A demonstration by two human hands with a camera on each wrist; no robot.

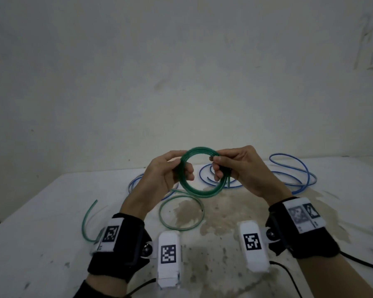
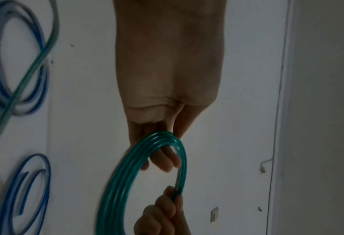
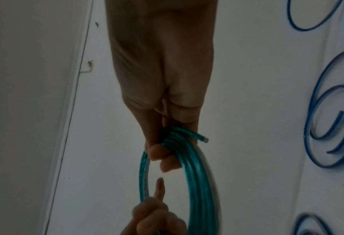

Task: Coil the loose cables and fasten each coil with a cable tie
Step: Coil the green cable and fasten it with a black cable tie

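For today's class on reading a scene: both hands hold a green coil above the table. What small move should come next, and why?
Probably keep the left hand gripping the green coil and close the dark tie under the right hand, if that is what it is. The coil looks fully wound, its cut end poking out by the right fingers, and nothing clearly binds it yet.

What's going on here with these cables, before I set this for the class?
A person holds a green coil up over the table, the left hand gripping its left side and the right hand gripping its right side. A cut end sticks out by the right hand. Another green cable and the blue cables lie loose on the table.
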